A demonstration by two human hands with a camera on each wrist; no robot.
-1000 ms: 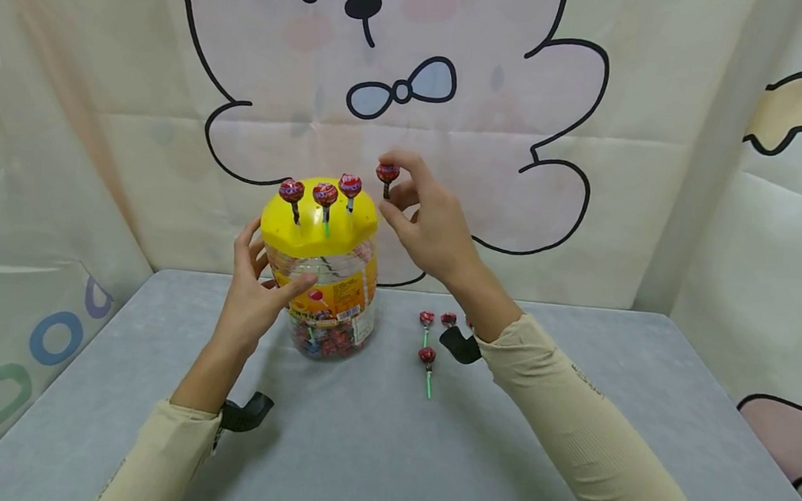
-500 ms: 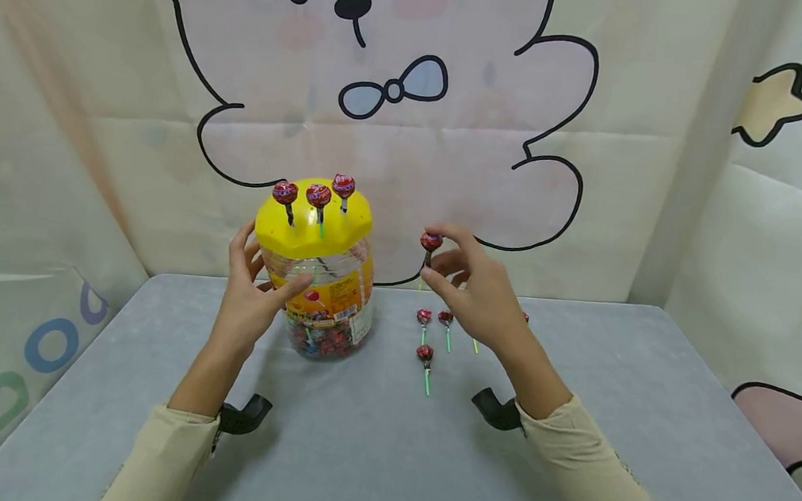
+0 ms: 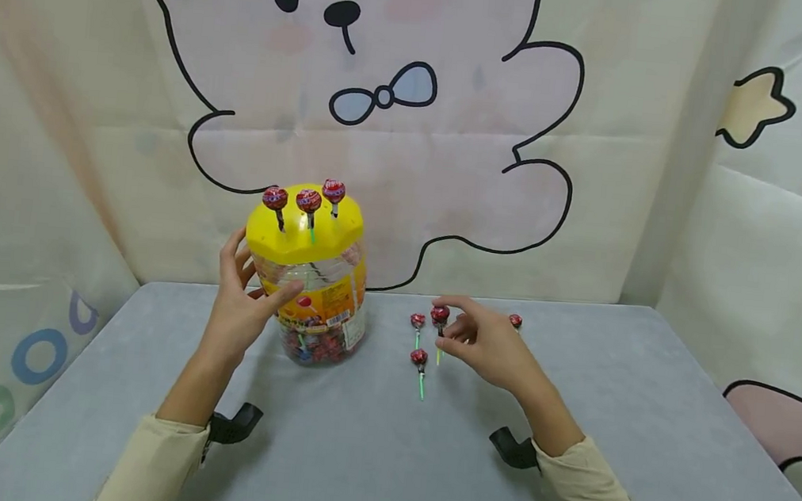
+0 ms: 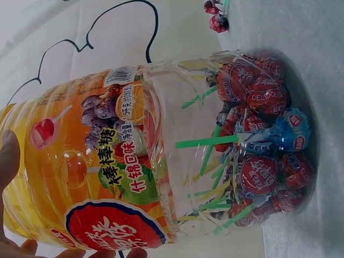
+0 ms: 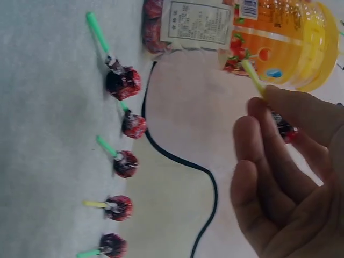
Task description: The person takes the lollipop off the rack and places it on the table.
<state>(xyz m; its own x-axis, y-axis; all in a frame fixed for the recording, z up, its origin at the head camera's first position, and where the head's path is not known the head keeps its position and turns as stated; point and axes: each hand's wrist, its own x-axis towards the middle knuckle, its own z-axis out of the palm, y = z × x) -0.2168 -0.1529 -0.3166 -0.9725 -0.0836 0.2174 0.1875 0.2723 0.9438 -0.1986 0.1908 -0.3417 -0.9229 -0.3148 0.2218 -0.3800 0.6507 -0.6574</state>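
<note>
My left hand (image 3: 241,312) grips the left side of a clear plastic jar (image 3: 323,299) with an orange label and a yellow lid (image 3: 268,248). Three red-wrapped lollipops (image 3: 308,201) stand upright in the lid. Wrapped lollipops with green and yellow sticks fill the jar's bottom (image 4: 258,134). To the right of the jar, my right hand (image 3: 495,353) pinches another lollipop (image 3: 440,316), red head up. Its yellow stick (image 5: 252,75) points down and shows beyond the thumb in the right wrist view, while the fingers partly hide its head.
Several lollipops lie on the grey table (image 3: 369,455): one at the front (image 3: 419,357), others in a row behind, including a yellow-sticked one (image 5: 118,207). The right hand hides part of that row in the head view. A cartoon-printed curtain (image 3: 408,171) hangs behind the table.
My right hand has carried its lollipop from beside the yellow lid, rightward and down, to over the lollipops on the table. My left hand keeps its grip on the jar.
</note>
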